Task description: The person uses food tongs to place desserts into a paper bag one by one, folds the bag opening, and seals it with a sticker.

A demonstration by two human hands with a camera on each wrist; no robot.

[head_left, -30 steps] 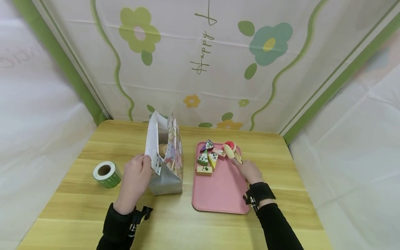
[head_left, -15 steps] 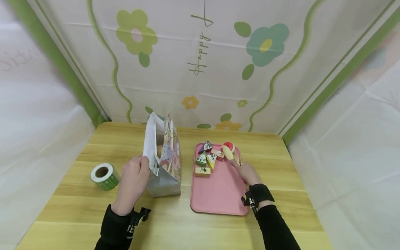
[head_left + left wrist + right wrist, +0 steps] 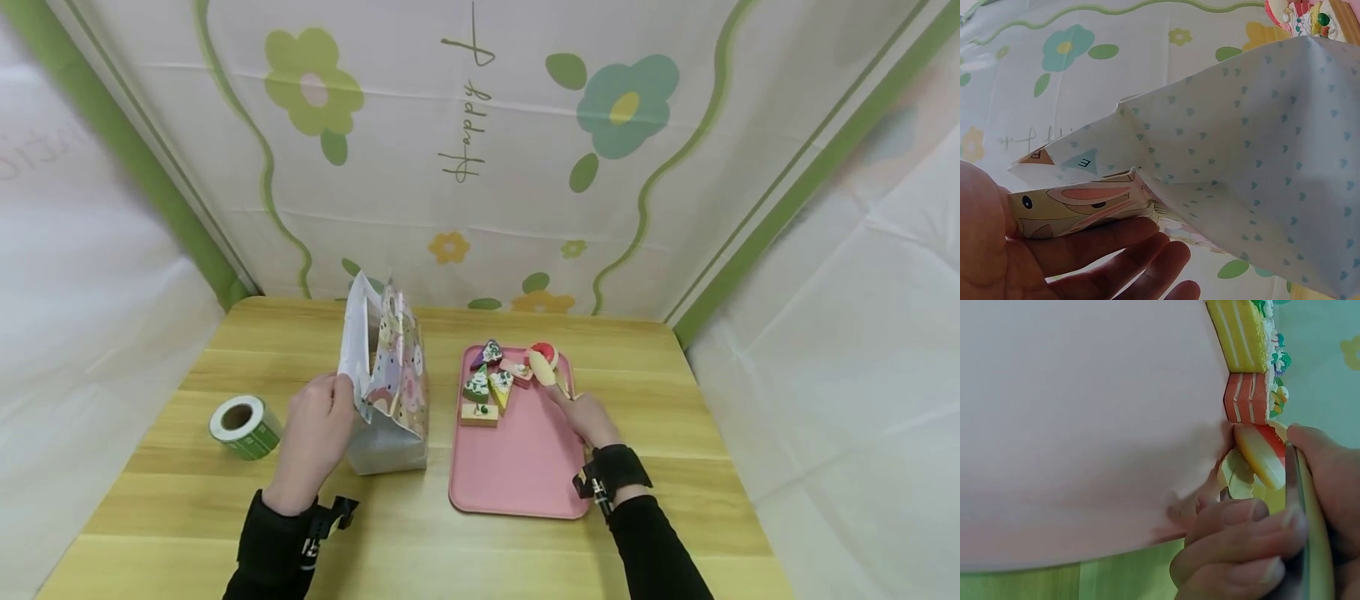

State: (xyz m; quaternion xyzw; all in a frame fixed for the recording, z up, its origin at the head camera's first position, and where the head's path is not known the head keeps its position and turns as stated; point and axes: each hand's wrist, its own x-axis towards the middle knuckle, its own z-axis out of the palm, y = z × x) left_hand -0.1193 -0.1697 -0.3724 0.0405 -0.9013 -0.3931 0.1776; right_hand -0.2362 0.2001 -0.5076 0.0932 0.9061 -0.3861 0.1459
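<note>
In the head view my left hand (image 3: 315, 429) pinches the near rim of a patterned paper bag (image 3: 388, 450), which stands upright left of centre. The left wrist view shows the bag's heart-printed inside (image 3: 1260, 162), with fingers under the folded rim. My right hand (image 3: 588, 417) holds tongs (image 3: 542, 367) with cream tips over the far right corner of a pink tray (image 3: 517, 475). The tips overlap a round red-topped cake (image 3: 545, 353). In the right wrist view, thumb and fingers wrap the tongs' metal-and-cream arms (image 3: 1313, 531), hiding part of them.
Toy cake slices cluster at the tray's far left: purple (image 3: 489, 354), green (image 3: 476, 385), yellow (image 3: 501, 387), pink (image 3: 517, 371), and a rectangular cream one (image 3: 479, 415). A green-and-white label roll (image 3: 246, 427) lies left of the bag. A flowered curtain (image 3: 480, 200) closes off the back.
The whole head view has shifted slightly left. My left hand still grips the bag's rim, and the tongs stay over the red-topped cake with little visible movement.
</note>
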